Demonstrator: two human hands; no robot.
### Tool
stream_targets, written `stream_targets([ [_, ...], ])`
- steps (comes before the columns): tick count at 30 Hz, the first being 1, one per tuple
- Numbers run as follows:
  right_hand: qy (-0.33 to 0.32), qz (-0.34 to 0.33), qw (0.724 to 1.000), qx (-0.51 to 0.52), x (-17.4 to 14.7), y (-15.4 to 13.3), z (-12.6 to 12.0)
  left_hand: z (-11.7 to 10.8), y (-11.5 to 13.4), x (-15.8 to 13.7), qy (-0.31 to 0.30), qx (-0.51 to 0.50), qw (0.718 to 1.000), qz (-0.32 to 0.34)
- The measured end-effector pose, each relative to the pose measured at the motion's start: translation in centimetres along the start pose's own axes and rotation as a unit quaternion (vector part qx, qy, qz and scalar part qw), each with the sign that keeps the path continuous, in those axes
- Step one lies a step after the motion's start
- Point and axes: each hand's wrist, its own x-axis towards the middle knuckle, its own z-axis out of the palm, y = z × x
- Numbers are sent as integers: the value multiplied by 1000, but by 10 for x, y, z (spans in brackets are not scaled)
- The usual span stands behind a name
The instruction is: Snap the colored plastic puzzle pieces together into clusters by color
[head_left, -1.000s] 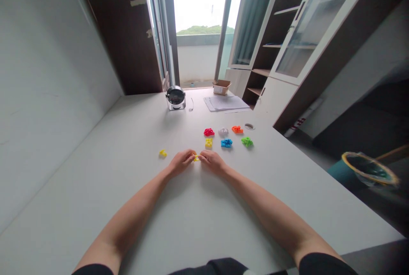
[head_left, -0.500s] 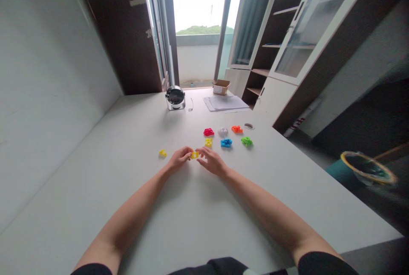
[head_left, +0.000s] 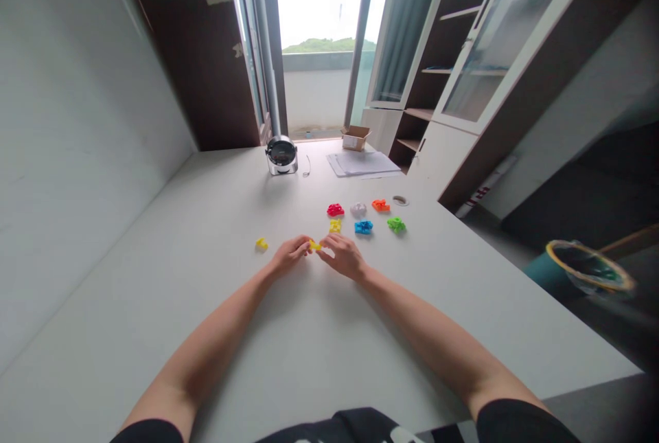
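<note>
Between my hands is a small yellow plastic piece. My left hand is closed on its left end, thumb against fingers. My right hand has its fingertips and thumb closed on the right end. The piece's exact shape is too small to make out. Just beyond my right fingers lie yellow pieces. Left of my left hand rests another small yellow piece. Small piles of red, white, orange, blue and green pieces lie farther right.
The white table bears a round chrome-framed device at the back, papers and a small open cardboard box. A round cable hole is at the right. A bin stands beyond the right edge.
The yellow piece has turned between my hands, and its opening no longer faces me. My right fingertips have closed in on it. The view has shifted slightly.
</note>
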Motion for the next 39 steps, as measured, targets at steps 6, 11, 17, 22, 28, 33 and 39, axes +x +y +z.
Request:
stream_targets([
  [6, 36, 116, 992, -39, 3, 8, -4, 2, -1, -2, 29, 75, 997, 10],
  [11, -19, 247, 964, -101, 2, 20, -11, -5, 4, -3, 92, 229, 969, 31],
  [17, -27, 314, 940, -133, 1, 23, -14, -18, 0, -6, 231, 332, 914, -43],
  [22, 6, 300, 943, -144, 1, 19, -16, -23, -13, -5, 230, 334, 911, -80],
  [28, -2, 244, 958, -148, 0, 21, -9, -22, -13, -1, 170, 245, 955, -14],
  [33, 5, 248, 958, -143, -2, 32, -6, -20, -12, 1, 93, 182, 976, 75],
  [39, 9, 240, 963, -117, -2, 31, -4, -19, -13, 0, 98, 192, 973, 80],
])
